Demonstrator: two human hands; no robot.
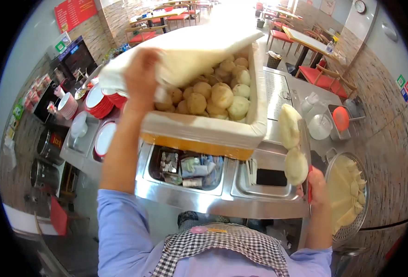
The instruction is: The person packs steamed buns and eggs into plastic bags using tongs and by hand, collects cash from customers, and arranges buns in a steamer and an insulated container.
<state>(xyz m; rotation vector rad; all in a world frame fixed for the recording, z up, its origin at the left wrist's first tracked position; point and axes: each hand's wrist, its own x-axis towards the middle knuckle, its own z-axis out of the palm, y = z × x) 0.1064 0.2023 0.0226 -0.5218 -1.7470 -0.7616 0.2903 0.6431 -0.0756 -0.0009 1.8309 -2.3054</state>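
Observation:
My left hand (pixel 142 76) is closed on the edge of a white cloth cover (pixel 190 44), lifting it off a large box (pixel 204 124) with whitish walls and an orange-yellow lower band. Inside the box lie many round buns (pixel 208 97), mostly brownish, with paler greenish ones (pixel 239 107) along the right side. On the right, my right hand (pixel 318 187) is closed around the red handle of a tool (pixel 310 184), its far part edge-on and hard to make out. Two pale flat-sided buns (pixel 296 166) stand against that tool, right of the box.
Beneath the box, a steel counter (pixel 204 203) holds a bin of packets and wrappers (pixel 194 171). A round perforated steamer tray (pixel 347 194) with a pale sheet stands at right. Stacked red-rimmed plates (pixel 103 104) are at left. Tables and red chairs (pixel 321 76) stand beyond.

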